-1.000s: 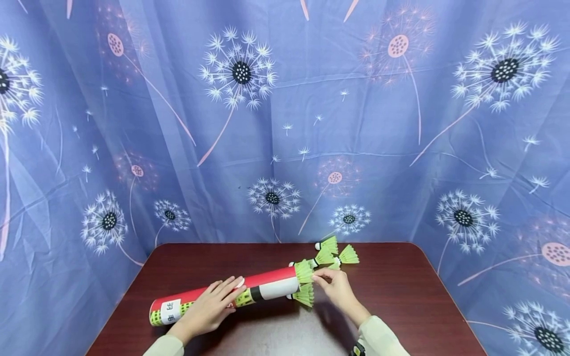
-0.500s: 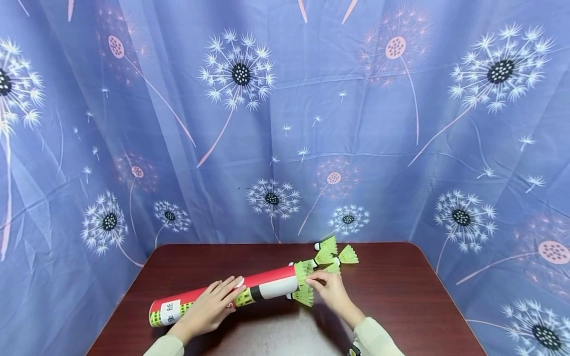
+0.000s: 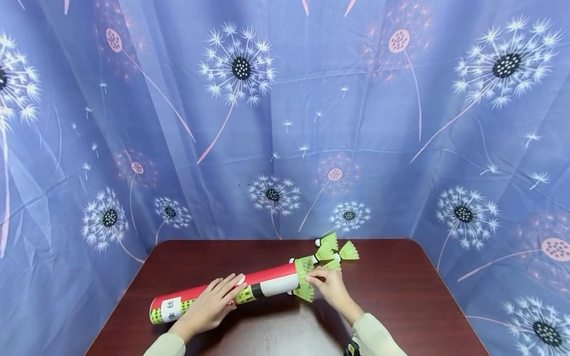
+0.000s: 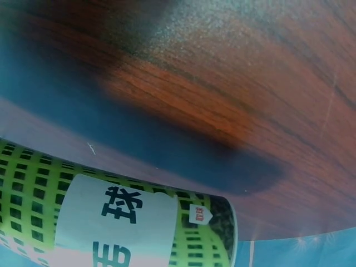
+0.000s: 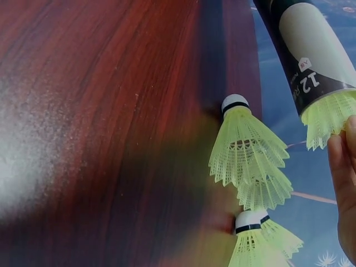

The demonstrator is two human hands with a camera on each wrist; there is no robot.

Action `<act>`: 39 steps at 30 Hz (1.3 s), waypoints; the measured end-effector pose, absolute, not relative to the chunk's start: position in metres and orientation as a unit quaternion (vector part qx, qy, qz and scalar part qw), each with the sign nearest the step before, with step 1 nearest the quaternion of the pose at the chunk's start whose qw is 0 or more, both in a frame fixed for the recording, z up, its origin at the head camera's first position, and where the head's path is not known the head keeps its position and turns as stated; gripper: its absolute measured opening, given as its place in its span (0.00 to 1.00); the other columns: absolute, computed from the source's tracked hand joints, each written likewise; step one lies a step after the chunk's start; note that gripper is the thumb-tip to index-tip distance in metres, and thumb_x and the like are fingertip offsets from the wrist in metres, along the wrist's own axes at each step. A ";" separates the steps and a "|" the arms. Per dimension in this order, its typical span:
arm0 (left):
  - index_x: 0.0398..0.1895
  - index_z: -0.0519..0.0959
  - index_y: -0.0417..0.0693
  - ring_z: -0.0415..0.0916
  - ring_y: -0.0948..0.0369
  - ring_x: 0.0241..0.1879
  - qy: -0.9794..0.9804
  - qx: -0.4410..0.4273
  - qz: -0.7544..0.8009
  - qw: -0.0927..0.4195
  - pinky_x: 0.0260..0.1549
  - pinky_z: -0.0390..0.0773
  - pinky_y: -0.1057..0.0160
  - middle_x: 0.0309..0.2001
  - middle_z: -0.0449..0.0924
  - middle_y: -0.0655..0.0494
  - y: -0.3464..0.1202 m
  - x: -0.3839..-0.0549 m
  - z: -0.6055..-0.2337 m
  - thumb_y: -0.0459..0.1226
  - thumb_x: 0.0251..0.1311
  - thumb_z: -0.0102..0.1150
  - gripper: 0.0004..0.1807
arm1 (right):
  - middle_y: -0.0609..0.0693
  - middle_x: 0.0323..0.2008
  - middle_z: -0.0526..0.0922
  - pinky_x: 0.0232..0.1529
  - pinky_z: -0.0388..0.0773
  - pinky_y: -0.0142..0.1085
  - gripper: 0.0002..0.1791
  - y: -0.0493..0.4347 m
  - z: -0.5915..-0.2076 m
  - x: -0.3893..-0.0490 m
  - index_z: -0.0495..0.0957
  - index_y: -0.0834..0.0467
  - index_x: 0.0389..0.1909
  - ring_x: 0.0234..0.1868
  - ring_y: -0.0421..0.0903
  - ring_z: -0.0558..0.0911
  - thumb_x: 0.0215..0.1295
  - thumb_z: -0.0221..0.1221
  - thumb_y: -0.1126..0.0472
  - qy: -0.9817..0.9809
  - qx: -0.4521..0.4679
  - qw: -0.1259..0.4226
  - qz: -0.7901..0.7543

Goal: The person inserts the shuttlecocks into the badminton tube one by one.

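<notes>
A red, white and green shuttlecock tube (image 3: 278, 284) lies slanted over the table, its mouth toward the right. My left hand (image 3: 209, 306) holds it near the middle, fingers over the top and thumb at the near side. At the mouth, the yellow-green skirt of a shuttlecock (image 3: 302, 267) sticks out; its cork is hidden inside. My right hand (image 3: 333, 290) pinches the edge of that skirt between thumb and forefinger, also visible for the right hand (image 5: 346, 183) in the right wrist view. The left wrist view shows the tube's closed end (image 4: 222, 228) but no fingers.
Several loose shuttlecocks (image 3: 349, 250) lie behind the tube's mouth, and another shuttlecock (image 3: 305, 291) lies just below it. The dark red-brown table (image 3: 392, 296) ends at a blue curtain (image 3: 378, 123) with dandelion prints.
My right hand has shifted slightly left, closer to the tube's mouth, along the shuttlecock's skirt. The left hand and the tube stay in place.
</notes>
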State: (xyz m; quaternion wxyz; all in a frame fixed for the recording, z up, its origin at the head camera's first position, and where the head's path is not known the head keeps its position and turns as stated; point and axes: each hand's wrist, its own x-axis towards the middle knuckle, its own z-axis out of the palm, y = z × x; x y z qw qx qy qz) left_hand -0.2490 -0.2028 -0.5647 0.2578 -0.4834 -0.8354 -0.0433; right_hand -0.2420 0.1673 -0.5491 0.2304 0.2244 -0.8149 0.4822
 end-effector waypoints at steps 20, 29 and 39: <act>0.72 0.63 0.50 0.66 0.47 0.64 -0.839 -0.476 -0.051 0.257 0.56 0.69 0.47 0.72 0.59 0.49 -0.201 -0.247 -0.563 0.52 0.73 0.35 0.29 | 0.51 0.29 0.87 0.40 0.80 0.36 0.02 0.152 -0.548 -0.240 0.87 0.62 0.28 0.34 0.43 0.84 0.52 0.67 0.68 -0.836 0.212 0.195 0.467; 0.72 0.62 0.50 0.66 0.48 0.64 -0.840 -0.476 -0.055 0.255 0.55 0.69 0.47 0.70 0.62 0.47 -0.201 -0.246 -0.564 0.50 0.71 0.42 0.29 | 0.52 0.29 0.87 0.43 0.81 0.40 0.04 0.149 -0.547 -0.239 0.87 0.62 0.28 0.37 0.51 0.85 0.49 0.68 0.72 -0.837 0.214 0.202 0.461; 0.71 0.63 0.49 0.66 0.48 0.64 -0.843 -0.469 -0.058 0.257 0.55 0.69 0.47 0.69 0.64 0.47 -0.205 -0.247 -0.563 0.49 0.69 0.47 0.30 | 0.54 0.33 0.87 0.37 0.80 0.33 0.05 0.165 -0.546 -0.244 0.87 0.64 0.33 0.36 0.43 0.84 0.57 0.65 0.68 -0.818 0.219 0.177 0.501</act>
